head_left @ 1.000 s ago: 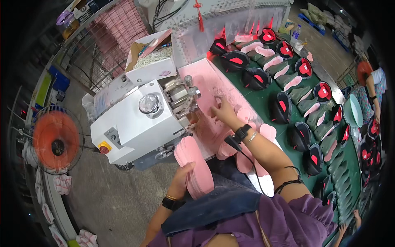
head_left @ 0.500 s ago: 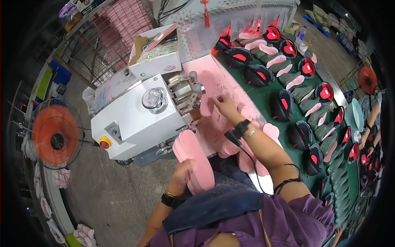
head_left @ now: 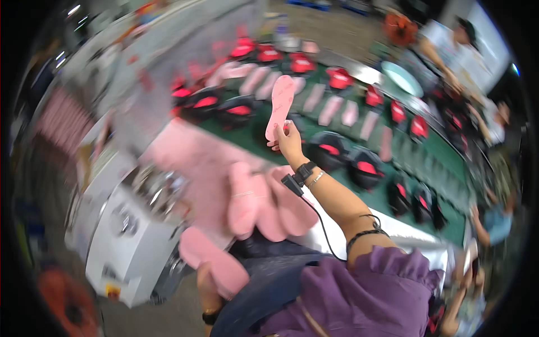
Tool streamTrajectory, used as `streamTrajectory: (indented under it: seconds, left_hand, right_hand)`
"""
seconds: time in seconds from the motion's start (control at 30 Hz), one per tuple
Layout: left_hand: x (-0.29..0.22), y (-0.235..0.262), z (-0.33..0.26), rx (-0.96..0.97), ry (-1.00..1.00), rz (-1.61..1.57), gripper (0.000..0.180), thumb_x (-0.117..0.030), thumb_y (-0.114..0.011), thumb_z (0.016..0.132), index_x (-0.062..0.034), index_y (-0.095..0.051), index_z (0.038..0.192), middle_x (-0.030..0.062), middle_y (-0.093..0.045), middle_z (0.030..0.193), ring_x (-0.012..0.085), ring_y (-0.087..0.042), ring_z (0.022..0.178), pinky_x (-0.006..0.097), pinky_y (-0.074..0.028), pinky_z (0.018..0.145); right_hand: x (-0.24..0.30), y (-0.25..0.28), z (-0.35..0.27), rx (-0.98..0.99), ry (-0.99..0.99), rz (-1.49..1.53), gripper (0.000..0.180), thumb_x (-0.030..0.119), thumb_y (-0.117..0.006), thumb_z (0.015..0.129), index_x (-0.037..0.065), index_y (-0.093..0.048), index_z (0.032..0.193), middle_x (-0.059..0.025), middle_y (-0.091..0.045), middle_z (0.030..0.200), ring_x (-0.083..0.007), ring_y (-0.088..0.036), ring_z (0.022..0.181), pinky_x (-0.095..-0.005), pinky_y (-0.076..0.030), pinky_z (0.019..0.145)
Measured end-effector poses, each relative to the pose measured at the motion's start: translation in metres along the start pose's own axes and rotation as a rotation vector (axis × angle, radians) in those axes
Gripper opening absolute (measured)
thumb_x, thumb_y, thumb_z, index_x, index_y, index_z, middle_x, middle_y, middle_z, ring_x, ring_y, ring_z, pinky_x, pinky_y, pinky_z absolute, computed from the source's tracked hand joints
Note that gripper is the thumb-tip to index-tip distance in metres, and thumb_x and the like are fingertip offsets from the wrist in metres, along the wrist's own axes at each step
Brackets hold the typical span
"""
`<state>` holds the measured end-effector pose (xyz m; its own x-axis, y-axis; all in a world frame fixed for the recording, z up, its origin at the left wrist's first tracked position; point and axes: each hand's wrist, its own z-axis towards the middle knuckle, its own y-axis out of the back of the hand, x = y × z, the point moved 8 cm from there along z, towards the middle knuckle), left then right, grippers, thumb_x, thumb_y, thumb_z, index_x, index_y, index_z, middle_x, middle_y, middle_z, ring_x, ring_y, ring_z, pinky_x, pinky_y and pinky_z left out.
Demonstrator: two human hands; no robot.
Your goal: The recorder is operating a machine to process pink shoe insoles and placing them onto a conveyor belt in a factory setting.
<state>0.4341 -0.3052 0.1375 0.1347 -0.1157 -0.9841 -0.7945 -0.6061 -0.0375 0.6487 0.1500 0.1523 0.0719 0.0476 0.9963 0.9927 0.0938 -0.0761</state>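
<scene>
Right hand (head_left: pixel 289 144) pinches 1 pink insole (head_left: pixel 279 106) upright above the green belt (head_left: pixel 449 168); left hand (head_left: pixel 209 283) clasps an insole stack (head_left: pixel 213 263); advise placing it flat, clear of shoes (head_left: pixel 331 150).

Machine (head_left: pixel 132 236) left of insoles (head_left: pixel 269 205), conveyor (head_left: pixel 449 168) behind.

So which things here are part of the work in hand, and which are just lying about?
In hand:
- pink insole held up by the right hand
- stack of pink insoles held by the left hand
- pink insoles on the bench
- white machine

Lying about:
- black and red shoes on the green belt
- orange fan
</scene>
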Motion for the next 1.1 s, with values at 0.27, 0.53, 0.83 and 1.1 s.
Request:
streamTrajectory:
  seconds: [0.27,0.53,0.83,1.1]
  left_hand:
    - [0.026,-0.053,0.019,0.069,0.355,-0.584,0.034,-0.027,-0.051,0.090,-0.0010,-0.054,0.112,0.0130,-0.063,0.101,0.0258,-0.063,0.092,0.038,-0.052,0.081]
    - [0.026,-0.068,0.018,0.128,0.378,-0.578,0.039,-0.033,-0.048,0.093,-0.0011,-0.053,0.115,0.0142,-0.063,0.101,0.0274,-0.063,0.092,0.039,-0.052,0.080]
    - [0.022,-0.062,0.001,-0.087,0.482,-0.537,0.038,-0.036,-0.043,0.097,-0.0036,-0.053,0.114,0.0111,-0.062,0.105,0.0250,-0.061,0.094,0.039,-0.051,0.082]
    - [-0.010,-0.099,-0.005,-0.043,0.508,-0.476,0.038,-0.038,-0.040,0.098,-0.0061,-0.054,0.112,0.0075,-0.060,0.103,0.0224,-0.059,0.095,0.037,-0.049,0.085]
  right_hand:
    - [0.007,0.483,-0.055,-0.925,0.165,-0.773,0.030,0.018,-0.064,0.080,0.001,-0.062,0.104,-0.0196,-0.069,0.082,-0.0312,-0.070,0.079,-0.0404,-0.053,0.067]
    - [-0.059,0.592,-0.052,-0.844,0.088,-0.715,0.040,0.011,-0.056,0.075,-0.002,-0.063,0.112,-0.0256,-0.066,0.104,-0.0383,-0.064,0.102,-0.0413,-0.049,0.090]
    - [-0.056,0.500,-0.003,-0.960,0.091,-0.819,0.022,0.013,-0.062,0.075,0.002,-0.064,0.095,-0.0166,-0.068,0.087,-0.0349,-0.066,0.085,-0.0421,-0.052,0.080]
    - [0.017,0.342,0.021,-0.641,0.283,-0.720,0.020,0.013,-0.061,0.079,0.001,-0.064,0.094,-0.0215,-0.066,0.090,-0.0347,-0.066,0.083,-0.0422,-0.051,0.072]
